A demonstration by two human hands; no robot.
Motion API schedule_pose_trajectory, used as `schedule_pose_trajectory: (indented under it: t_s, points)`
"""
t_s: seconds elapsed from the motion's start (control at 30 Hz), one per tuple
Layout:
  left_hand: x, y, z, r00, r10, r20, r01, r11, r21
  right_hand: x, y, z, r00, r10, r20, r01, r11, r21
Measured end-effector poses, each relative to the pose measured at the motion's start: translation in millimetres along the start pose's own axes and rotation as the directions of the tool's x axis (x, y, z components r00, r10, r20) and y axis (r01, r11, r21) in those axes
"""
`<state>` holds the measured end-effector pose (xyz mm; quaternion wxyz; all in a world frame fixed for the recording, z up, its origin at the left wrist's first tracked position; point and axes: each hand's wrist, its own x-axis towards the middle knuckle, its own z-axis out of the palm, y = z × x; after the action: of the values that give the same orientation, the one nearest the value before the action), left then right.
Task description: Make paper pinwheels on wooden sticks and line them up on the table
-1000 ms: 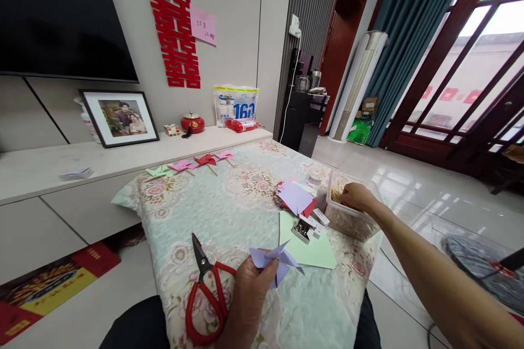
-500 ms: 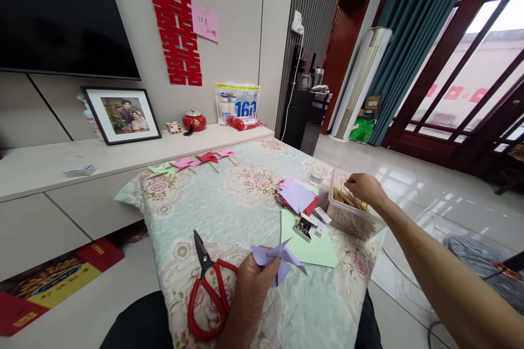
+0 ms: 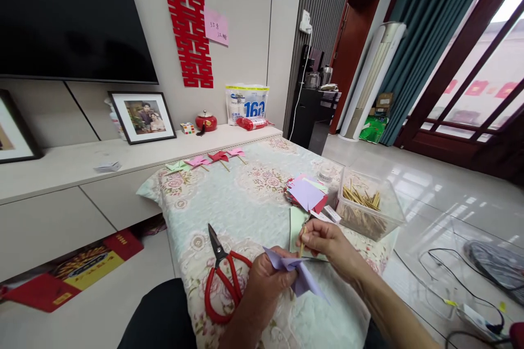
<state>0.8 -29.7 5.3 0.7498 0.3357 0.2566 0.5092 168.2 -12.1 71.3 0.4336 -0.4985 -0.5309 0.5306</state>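
Head view, left hand: the left hand (image 3: 268,283) is closed on the folded purple paper pinwheel (image 3: 297,272), thumb on top, holding it just above the floral cloth (image 3: 254,202) at the near edge of the table.
Head view, right hand: the right hand (image 3: 327,242) pinches a thin wooden stick (image 3: 303,240) between thumb and fingertips; the stick stands nearly upright, its lower end right at the pinwheel's folds.
Head view, supplies: the clear tub of sticks (image 3: 366,210) sits to the right, well apart from both hands; a stack of coloured paper squares (image 3: 307,193) lies beside it, with a green sheet (image 3: 297,221) partly under the right hand.
Head view, tools: red scissors (image 3: 225,278) lie flat on the cloth just left of the left hand, untouched.
Head view, far edge: four finished pinwheels (image 3: 208,161) lie in a row on sticks.
Step in hand: judging by the grip, the stick is being brought to the purple pinwheel for mounting.
Next move calls for: lining the stick's end up behind the centre of the folds while the left hand keeps the blades from springing open; a fastener may be needed, though I cannot tell whether one is in place.
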Motion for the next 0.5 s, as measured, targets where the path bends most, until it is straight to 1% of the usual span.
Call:
schedule_pose_trajectory:
  t_s: [0.07, 0.17, 0.23, 0.3, 0.33, 0.4, 0.43, 0.5]
  points:
    - [-2, -1, 1.0, 0.999, -0.006, 0.05, 0.004, 0.999, 0.036, 1, 18, 11, 0.999, 0.015, -0.028, -0.013, 0.997, 0.079]
    - [-1, -3, 0.6, 0.998, -0.005, 0.067, 0.001, 0.999, 0.055, 0, 28, 14, 0.997, 0.02, -0.068, -0.012, 0.993, 0.114]
    - [2, -6, -1.0, 1.0, 0.011, 0.029, -0.012, 0.999, 0.039, -5, 27, 10, 0.992, 0.008, -0.13, 0.007, 0.994, 0.113]
    - [4, -9, -2.3, 0.999, 0.03, -0.038, -0.029, 0.999, 0.032, -13, 25, 5, 0.978, -0.014, -0.207, 0.039, 0.992, 0.117]
    - [5, -9, -2.3, 0.996, 0.042, -0.074, -0.039, 0.999, 0.038, -18, 23, 2, 0.974, -0.032, -0.226, 0.06, 0.991, 0.116]
    - [7, -8, -1.1, 0.99, 0.064, -0.128, -0.056, 0.996, 0.067, -29, 20, 0, 0.973, -0.085, -0.213, 0.102, 0.992, 0.069]
    - [7, -7, 0.0, 0.988, 0.075, -0.138, -0.063, 0.994, 0.086, -34, 18, 1, 0.976, -0.114, -0.187, 0.119, 0.993, 0.013]
    - [6, -4, 2.4, 0.988, 0.095, -0.123, -0.079, 0.989, 0.128, -42, 16, 5, 0.976, -0.163, -0.147, 0.141, 0.979, -0.149]
